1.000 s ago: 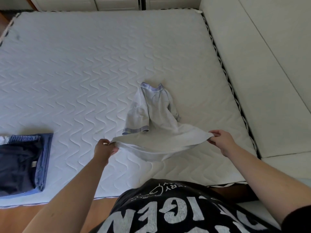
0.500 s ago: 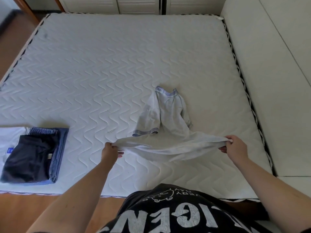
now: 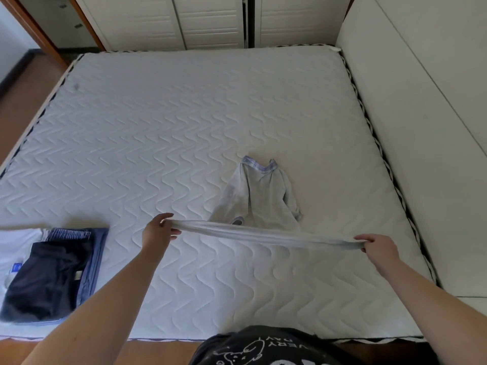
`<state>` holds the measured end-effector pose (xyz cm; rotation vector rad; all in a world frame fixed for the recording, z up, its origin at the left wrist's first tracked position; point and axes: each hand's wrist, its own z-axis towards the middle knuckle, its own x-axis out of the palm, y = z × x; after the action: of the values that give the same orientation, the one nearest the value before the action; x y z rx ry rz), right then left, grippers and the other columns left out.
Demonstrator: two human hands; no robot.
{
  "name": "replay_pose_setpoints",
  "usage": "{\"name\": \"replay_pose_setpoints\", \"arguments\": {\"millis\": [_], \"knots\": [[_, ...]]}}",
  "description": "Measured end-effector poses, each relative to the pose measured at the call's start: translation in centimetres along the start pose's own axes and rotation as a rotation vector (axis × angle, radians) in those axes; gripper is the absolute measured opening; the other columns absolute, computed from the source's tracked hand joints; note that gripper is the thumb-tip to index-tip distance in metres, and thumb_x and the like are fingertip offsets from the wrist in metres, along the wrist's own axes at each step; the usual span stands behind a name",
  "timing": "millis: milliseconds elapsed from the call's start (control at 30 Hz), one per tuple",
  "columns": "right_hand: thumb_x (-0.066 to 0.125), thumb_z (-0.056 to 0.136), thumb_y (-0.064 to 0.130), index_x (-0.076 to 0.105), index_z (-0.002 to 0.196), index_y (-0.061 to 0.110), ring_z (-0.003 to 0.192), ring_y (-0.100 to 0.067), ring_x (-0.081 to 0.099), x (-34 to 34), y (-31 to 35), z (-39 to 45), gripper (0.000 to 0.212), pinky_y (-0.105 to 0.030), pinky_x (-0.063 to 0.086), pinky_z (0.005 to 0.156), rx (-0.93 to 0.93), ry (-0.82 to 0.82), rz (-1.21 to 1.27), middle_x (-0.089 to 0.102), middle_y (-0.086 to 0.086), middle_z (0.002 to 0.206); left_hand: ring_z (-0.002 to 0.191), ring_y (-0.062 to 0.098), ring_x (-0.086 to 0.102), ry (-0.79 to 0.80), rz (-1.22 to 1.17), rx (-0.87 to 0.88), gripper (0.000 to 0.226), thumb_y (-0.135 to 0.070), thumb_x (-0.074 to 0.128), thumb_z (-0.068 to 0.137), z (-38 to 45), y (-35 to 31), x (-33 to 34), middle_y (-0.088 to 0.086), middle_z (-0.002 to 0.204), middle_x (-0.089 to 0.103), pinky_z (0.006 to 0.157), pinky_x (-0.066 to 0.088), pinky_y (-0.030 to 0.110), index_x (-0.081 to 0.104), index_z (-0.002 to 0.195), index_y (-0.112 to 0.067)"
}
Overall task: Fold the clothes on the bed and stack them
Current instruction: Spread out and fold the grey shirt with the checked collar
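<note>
Here the pale grey shirt [image 3: 259, 198] lies on the quilted mattress [image 3: 184, 122], right of its middle and nearer the foot edge where the person stands. Its collar end, trimmed with a bluish striped band, points away toward the white cupboard doors [image 3: 210, 19]. The left hand [image 3: 158, 231] pinches one corner of the hem and the right hand [image 3: 379, 246] pinches the other, fingers curled round bunched cloth, so the hem is drawn into a taut, narrow strip lifted off the mattress while the upper body rests on it.

The shirt looks like thin, soft knit: it sags and creases freely, and the sleeves lie folded in over the body. I judge it very light and limp, with no stiffness to keep a fold by itself, so it probably needs laying flat and smoothing before each fold. It does not look slippery against the stitched, wavy-patterned mattress cover, which should hold it in place. The hem corners and the shoulder seams seem the best places to take hold, since gripping mid-panel would only bunch it.

Well to the left of the shirt, at the mattress's near left corner, sits the stack of folded clothes [image 3: 55, 270]: a dark navy piece on blue, with white cloth beneath.
</note>
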<state>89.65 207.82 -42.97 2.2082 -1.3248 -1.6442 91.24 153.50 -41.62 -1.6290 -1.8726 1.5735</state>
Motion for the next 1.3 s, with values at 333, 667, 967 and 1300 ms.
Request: {"name": "replay_pose_setpoints", "arguments": {"millis": [333, 667, 967, 1300], "knots": [[0.058, 0.088, -0.001, 0.07, 0.1, 0.007, 0.064, -0.028, 0.068, -0.5, 16.0, 3.4, 0.019, -0.029, 0.058, 0.061, -0.176, 0.075, 0.515, 0.069, -0.019, 0.086, 0.079, 0.02, 0.074, 0.204, -0.047, 0.227, 0.029, 0.0, 0.046, 0.09, 4.4, -16.1, 3.7, 0.012, 0.081, 0.075, 0.073, 0.056, 0.027, 0.072, 0.089, -0.012], [0.043, 0.092, -0.005, 0.072, 0.102, 0.003, 0.059, -0.008, 0.061, -12.6, 31.7, 13.1, 0.031, -0.007, 0.047, 0.05, -0.336, -0.151, 0.468, 0.065, -0.011, 0.078, 0.064, 0.01, 0.072, 0.071, -0.203, 0.306, 0.023, 0.0, 0.047, 0.097, 11.9, -34.3, -2.0, 0.013, 0.087, 0.07, 0.064, 0.058, 0.018, 0.067, 0.089, -0.008], [0.052, 0.09, -0.01, 0.069, 0.111, 0.002, 0.046, -0.01, 0.06, -20.6, 37.1, 19.9, 0.03, -0.004, 0.046, 0.047, -0.268, -0.236, 0.496, 0.065, -0.01, 0.09, 0.056, 0.01, 0.07, 0.004, -0.136, 0.315, 0.018, -0.004, 0.048, 0.1, 17.4, -43.7, -5.5, 0.017, 0.099, 0.068, 0.056, 0.057, 0.018, 0.062, 0.109, -0.004], [0.048, 0.097, 0.019, 0.03, 0.152, 0.017, 0.134, -0.02, 0.034, -24.0, 48.2, 21.9, 0.057, -0.036, 0.024, 0.117, -0.397, -0.031, 0.529, 0.028, -0.006, 0.157, 0.12, 0.02, 0.058, 0.045, -0.151, 0.457, 0.035, 0.007, 0.041, 0.098, 20.4, -55.8, -4.9, 0.015, 0.135, 0.057, 0.102, 0.045, 0.03, 0.062, 0.124, -0.005]]}}
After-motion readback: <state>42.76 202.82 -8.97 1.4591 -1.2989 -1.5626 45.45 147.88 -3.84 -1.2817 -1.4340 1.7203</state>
